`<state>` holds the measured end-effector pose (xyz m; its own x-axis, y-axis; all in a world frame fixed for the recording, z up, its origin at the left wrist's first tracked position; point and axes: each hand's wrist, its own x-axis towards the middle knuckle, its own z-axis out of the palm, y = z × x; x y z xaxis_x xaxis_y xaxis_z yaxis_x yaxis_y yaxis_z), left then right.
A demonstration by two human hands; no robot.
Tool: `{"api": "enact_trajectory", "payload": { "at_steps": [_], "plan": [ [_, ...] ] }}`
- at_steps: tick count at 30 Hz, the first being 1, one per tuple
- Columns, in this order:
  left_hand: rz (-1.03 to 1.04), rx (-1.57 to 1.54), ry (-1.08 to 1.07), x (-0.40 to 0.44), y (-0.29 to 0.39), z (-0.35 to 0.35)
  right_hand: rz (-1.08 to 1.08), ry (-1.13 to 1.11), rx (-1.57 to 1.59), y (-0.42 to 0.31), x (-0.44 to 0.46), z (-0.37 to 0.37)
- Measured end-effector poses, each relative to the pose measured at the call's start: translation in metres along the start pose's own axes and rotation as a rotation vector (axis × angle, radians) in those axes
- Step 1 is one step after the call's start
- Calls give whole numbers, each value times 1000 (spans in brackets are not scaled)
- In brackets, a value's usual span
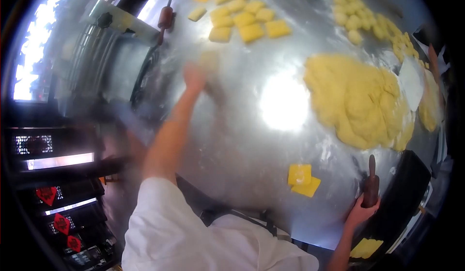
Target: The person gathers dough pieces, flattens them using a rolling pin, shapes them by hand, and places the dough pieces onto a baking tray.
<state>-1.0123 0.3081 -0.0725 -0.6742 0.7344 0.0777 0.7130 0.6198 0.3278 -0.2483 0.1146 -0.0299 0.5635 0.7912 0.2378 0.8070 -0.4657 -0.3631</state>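
My left hand [194, 77] reaches out over the steel table [232, 140], smeared by motion. A faint pale-yellow blur lies just beyond its fingers; whether the hand grips it I cannot tell. At the lower right, my right hand [360, 214] is closed around the lower end of a dark wooden rolling pin [371, 188]. Left of that pin, two thin yellow dough squares [300, 175] overlap, the upper one dusted with flour. Several flattened dough pieces [251, 32] sit beyond my left hand. A large mass of yellow dough [356, 104] spreads across the right side.
Another rolling pin [165, 17] lies at the upper left, beside a metal machine [104, 60]. Small dough balls [351, 9] cluster at the far right. A white sheet-like object [411, 83] rests against the dough mass. One more dough sheet [366, 248] lies at the lower right.
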Motion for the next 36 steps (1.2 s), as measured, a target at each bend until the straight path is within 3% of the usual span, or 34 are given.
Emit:
{"api": "enact_trajectory", "payload": {
  "at_steps": [2, 4, 7, 9, 11, 13, 15, 18, 20, 21, 22, 23, 24, 25, 27, 29, 31, 33, 35, 36],
  "plan": [
    [135, 369, -248, 34, -6, -1, -34, 15, 28, 6, 0, 4],
    [539, 739, -472, 49, -1, -17, -48, 17, 11, 8, 1, 5],
    [378, -251, -318, 54, -35, 0, -63, 33, 3, 10, 2, 6],
    [101, -396, -295, 51, -23, -3, -75, 39, -10, 13, 2, 7],
    [16, -456, -234, 39, 5, 2, -42, 17, -5, 8, 1, 4],
    [78, -827, -118, -19, 40, -18, 17, -3, 7, 6, 3, 3],
    [159, -517, -273, -70, 85, -42, -2, 10, -10, 6, 4, 4],
    [201, -735, -656, -141, 125, -27, -37, 18, -15, 12, 2, 4],
    [149, -708, -1010, -195, 193, -51, -36, 19, -22, 13, 5, 7],
    [237, -607, -952, -223, 219, -53, -20, 16, -27, 13, 3, 5],
    [257, -642, -1103, -241, 228, -40, -5, 13, -24, 12, 3, 5],
    [143, -707, -1269, -256, 241, -47, -10, 21, -17, 13, 3, 6],
    [488, -594, -1154, -268, 230, -17, -28, 23, -24, 13, 2, 6],
    [544, -582, -996, -274, 230, -14, -25, 29, -22, 14, 2, 6],
    [507, -642, -788, -254, 212, 5, -43, 25, -39, 17, 2, 7],
    [250, -590, -805, -202, 215, -23, -52, 33, -41, 21, 2, 8],
    [333, -486, -451, -148, 197, -14, -64, 43, -26, 21, 2, 10],
    [530, -498, 55, -65, 157, 32, -81, 58, -8, 20, 3, 10],
    [128, -639, -64, 13, 135, 40, -82, 61, -1, 26, 3, 12],
    [228, -432, -105, 46, 121, 48, -89, 64, -3, 29, 3, 12]
  ]
}}
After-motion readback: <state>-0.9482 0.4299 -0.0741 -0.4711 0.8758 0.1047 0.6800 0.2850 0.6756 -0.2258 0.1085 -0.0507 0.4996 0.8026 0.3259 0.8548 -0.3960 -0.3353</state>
